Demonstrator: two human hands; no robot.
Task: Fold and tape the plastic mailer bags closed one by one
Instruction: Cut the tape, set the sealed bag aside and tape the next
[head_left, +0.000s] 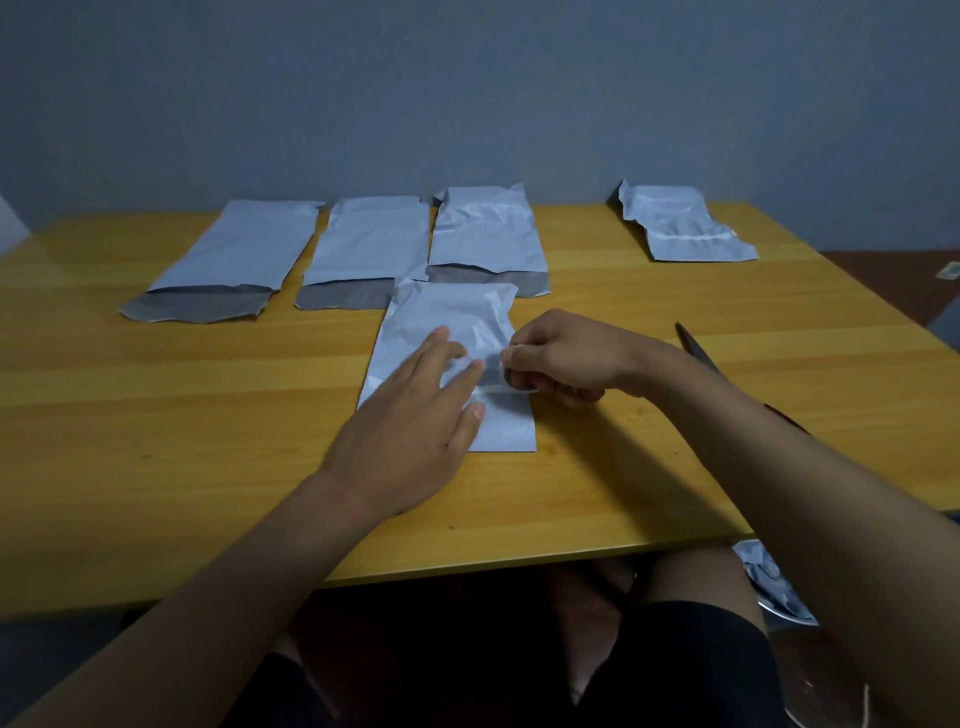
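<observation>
A white plastic mailer bag (447, 317) lies folded in front of me on the wooden table (649, 467). My left hand (415, 431) presses flat on its near left part with straight fingers. My right hand (556, 358) has its fingers curled and pinches a strip of clear tape (496, 387) at the bag's folded edge. Whether a tape roll sits inside that hand is hidden.
Three open mailer bags (234, 260) (366, 249) (485, 234) lie in a row at the back. A folded, taped bag (683, 223) rests at the back right. Scissors (696, 348) lie right of my right wrist. My knees show below the table's near edge.
</observation>
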